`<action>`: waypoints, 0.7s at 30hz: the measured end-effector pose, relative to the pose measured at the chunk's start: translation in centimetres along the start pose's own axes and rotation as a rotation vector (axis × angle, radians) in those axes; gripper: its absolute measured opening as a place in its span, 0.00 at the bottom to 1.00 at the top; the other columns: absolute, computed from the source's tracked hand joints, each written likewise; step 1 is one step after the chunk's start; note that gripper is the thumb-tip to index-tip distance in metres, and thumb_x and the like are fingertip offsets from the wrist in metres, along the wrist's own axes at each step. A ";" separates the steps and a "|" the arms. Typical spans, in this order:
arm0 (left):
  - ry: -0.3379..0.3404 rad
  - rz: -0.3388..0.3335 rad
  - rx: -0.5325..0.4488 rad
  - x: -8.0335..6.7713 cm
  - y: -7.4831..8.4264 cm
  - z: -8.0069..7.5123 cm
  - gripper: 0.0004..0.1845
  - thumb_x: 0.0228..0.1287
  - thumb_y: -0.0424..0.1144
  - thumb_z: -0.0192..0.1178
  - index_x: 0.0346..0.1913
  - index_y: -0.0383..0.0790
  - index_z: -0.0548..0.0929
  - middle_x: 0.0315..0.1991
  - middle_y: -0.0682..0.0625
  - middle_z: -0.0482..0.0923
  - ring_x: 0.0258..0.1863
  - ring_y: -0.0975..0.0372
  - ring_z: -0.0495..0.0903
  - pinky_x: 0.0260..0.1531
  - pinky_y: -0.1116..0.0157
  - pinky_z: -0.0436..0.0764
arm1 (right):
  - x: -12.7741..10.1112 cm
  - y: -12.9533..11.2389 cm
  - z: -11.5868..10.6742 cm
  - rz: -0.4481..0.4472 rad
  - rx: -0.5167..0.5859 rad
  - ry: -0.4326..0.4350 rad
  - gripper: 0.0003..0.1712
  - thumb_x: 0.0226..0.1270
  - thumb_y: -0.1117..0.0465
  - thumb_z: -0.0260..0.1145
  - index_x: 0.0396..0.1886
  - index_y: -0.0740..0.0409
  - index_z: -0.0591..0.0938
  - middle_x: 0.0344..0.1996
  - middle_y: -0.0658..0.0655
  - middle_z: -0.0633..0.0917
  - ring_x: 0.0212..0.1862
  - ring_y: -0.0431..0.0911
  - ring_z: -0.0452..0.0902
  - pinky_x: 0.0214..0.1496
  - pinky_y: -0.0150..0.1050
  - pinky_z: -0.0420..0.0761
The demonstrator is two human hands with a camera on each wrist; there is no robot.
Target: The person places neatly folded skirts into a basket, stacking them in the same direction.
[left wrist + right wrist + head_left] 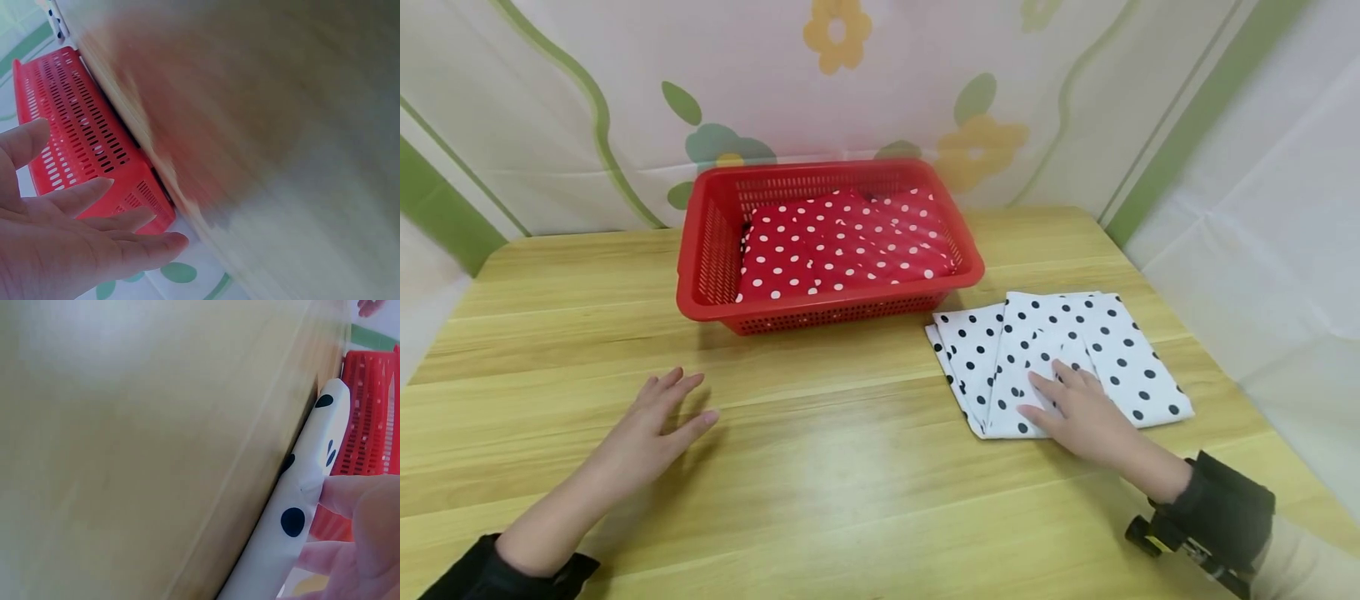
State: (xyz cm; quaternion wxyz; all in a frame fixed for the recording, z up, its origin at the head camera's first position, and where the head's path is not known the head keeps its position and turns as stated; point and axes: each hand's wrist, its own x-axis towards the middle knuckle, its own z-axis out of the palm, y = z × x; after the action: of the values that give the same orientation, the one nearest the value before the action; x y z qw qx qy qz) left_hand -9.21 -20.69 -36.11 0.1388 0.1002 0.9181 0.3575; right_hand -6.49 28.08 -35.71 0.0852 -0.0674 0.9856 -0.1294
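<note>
A folded white cloth with black dots [1120, 358] lies on the right part of the table. My right hand [1086, 417] rests on its near edge with the fingers spread. In the right wrist view the thumb and a finger touch the folded edge of the white dotted cloth [306, 481]. My left hand [643, 437] hovers over the table at the left, fingers loosely extended, holding nothing. The left wrist view shows that left hand [81, 244] with its fingers apart, in front of the red basket [81, 125].
Near the back of the wooden table [820, 483] stands a red plastic basket [820, 311]. Inside it lies red cloth with white dots [850, 242]. A flower-patterned curtain [880, 92] hangs behind the table, and white sheeting [1285, 225] borders the right side.
</note>
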 end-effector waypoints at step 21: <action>0.008 0.019 -0.007 -0.1 -0.2 0.5 0.38 0.72 0.51 0.55 0.71 0.25 0.59 0.71 0.23 0.43 0.69 0.28 0.34 0.59 0.27 0.43 | -1.0 -5.4 0.7 -0.054 -0.088 -0.124 0.48 0.59 0.31 0.63 0.68 0.61 0.72 0.66 0.76 0.64 0.64 0.74 0.58 0.50 0.70 0.72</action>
State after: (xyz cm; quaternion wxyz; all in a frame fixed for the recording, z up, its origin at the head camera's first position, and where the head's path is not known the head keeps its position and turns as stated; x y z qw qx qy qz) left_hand -8.98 -20.56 -36.59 0.1324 0.1068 0.9164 0.3624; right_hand -4.77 22.89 -34.82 0.1397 -0.1053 0.9810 -0.0836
